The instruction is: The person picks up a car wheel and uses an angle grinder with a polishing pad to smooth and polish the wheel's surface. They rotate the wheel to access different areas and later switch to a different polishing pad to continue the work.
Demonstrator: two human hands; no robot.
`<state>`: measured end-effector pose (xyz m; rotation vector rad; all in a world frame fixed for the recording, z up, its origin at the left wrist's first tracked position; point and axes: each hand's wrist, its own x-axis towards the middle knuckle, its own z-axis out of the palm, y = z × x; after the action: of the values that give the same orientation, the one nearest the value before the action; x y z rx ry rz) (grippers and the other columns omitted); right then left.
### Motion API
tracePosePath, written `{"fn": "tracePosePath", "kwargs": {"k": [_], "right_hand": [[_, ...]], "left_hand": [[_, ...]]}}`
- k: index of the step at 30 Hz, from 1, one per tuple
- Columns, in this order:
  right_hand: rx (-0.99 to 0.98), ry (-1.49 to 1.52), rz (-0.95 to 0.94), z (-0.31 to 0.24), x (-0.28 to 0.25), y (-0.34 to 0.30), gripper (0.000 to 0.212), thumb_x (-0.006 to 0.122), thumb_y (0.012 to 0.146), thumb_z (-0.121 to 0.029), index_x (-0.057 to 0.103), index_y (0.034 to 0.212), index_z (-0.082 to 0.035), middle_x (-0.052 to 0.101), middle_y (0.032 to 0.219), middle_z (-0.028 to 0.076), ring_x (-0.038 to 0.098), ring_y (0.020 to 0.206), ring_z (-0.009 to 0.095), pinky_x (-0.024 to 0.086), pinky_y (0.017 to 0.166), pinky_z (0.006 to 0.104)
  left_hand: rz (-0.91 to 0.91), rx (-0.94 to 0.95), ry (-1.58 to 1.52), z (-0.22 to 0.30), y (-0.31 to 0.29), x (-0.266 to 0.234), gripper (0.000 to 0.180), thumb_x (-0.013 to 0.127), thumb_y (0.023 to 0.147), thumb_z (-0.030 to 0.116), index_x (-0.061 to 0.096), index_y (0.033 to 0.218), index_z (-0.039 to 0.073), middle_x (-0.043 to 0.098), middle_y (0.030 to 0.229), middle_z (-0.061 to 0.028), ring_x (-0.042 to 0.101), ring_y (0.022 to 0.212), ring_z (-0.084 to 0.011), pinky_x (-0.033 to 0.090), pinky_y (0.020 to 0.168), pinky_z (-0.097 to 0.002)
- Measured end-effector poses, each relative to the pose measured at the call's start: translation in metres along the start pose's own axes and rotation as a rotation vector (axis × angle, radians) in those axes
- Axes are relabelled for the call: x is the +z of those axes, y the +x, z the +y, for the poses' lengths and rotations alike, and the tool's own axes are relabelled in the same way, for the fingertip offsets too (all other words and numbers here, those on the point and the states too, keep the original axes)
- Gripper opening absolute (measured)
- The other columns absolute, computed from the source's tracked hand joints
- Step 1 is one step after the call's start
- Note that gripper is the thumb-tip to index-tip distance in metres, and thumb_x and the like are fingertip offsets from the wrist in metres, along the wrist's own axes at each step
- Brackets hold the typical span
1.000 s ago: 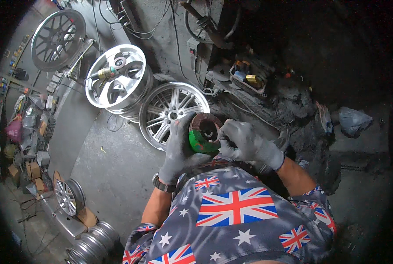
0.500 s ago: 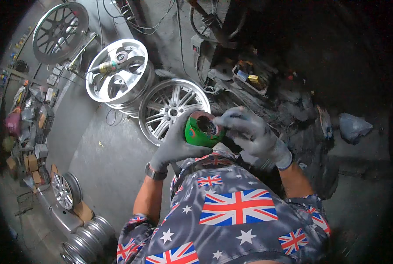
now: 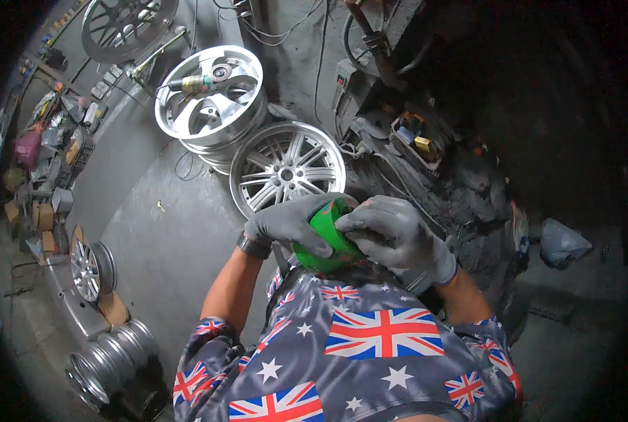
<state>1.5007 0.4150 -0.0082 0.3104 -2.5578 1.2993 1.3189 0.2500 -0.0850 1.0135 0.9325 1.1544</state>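
Note:
Close to my body I hold a round green can [image 3: 326, 247], tilted so that its side shows and its opening is hidden. Grey gloves cover both hands. My left hand [image 3: 290, 224] wraps round the can from the left, its thumb across the side. My right hand [image 3: 392, 235] is closed at the can's upper right edge, its fingertips pressed on the rim. Just beyond my hands lies a silver multi-spoke wheel rim [image 3: 287, 174].
A power grinder [image 3: 193, 84] lies on a polished wheel rim [image 3: 177, 130] stacked on another. More rims [image 3: 110, 359] stand at lower left. At right sits a crate of small items [image 3: 416, 143] and a pale plastic bag [image 3: 564, 243]. Boxes [image 3: 43, 216] crowd the left side.
The can has tipped, so its dark inside no longer shows. My right hand has moved from hovering beside the opening onto the rim, fingers closing. The view has shifted slightly.

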Motion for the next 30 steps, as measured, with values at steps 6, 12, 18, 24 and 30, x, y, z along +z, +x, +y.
{"fn": "tracePosePath", "kwargs": {"k": [6, 12, 18, 24, 30], "right_hand": [[0.406, 0.487, 0.09, -0.019, -0.007, -0.003, 0.025, 0.066, 0.091, 0.0, 0.066, 0.116, 0.001, 0.072, 0.099, 0.007, 0.066, 0.091, 0.011, 0.055, 0.082, 0.0299], [0.173, 0.28, -0.065, -0.012, -0.024, -0.004, 0.051, 0.075, 0.083, 0.0, 0.066, 0.133, -0.004, 0.064, 0.128, 0.014, 0.062, 0.116, 0.022, 0.049, 0.1, 0.0367], [-0.09, 0.013, -0.111, -0.005, -0.014, 0.01, 0.047, 0.086, 0.076, -0.012, 0.077, 0.122, -0.013, 0.066, 0.13, 0.01, 0.06, 0.113, 0.029, 0.048, 0.098, 0.0399], [-0.181, 0.22, -0.16, 0.01, -0.007, 0.027, 0.037, 0.086, 0.073, -0.01, 0.08, 0.11, -0.012, 0.073, 0.116, 0.007, 0.063, 0.104, 0.027, 0.05, 0.095, 0.0391], [-0.056, 0.577, -0.128, 0.016, 0.007, 0.02, 0.023, 0.086, 0.073, -0.006, 0.083, 0.096, -0.007, 0.075, 0.105, 0.008, 0.064, 0.097, 0.024, 0.051, 0.089, 0.0374]], "left_hand": [[-0.087, -0.028, 0.128, -0.004, 0.004, -0.004, 0.093, 0.091, 0.065, 0.019, 0.048, 0.146, 0.001, 0.065, 0.131, -0.0109, 0.061, 0.12, -0.0204, 0.047, 0.106, -0.0344], [-0.184, -0.09, -0.17, -0.009, 0.0, -0.006, 0.097, 0.091, 0.061, 0.016, 0.048, 0.145, -0.002, 0.066, 0.13, -0.0105, 0.063, 0.116, -0.0196, 0.049, 0.103, -0.0339], [-0.079, -0.127, -0.669, -0.026, 0.002, 0.008, 0.133, 0.088, 0.042, 0.011, 0.026, 0.158, -0.001, 0.043, 0.155, -0.015, 0.045, 0.139, -0.0261, 0.032, 0.119, -0.0371], [-0.079, -0.145, -0.767, -0.033, 0.007, 0.02, 0.133, 0.087, 0.04, 0.011, 0.026, 0.157, -0.001, 0.042, 0.154, -0.0161, 0.044, 0.14, -0.0277, 0.03, 0.119, -0.038], [-0.25, -0.138, -0.678, -0.058, 0.014, 0.006, 0.111, 0.089, 0.049, 0.012, 0.04, 0.148, -0.004, 0.055, 0.14, -0.0163, 0.055, 0.126, -0.0265, 0.04, 0.112, -0.0379]]}}
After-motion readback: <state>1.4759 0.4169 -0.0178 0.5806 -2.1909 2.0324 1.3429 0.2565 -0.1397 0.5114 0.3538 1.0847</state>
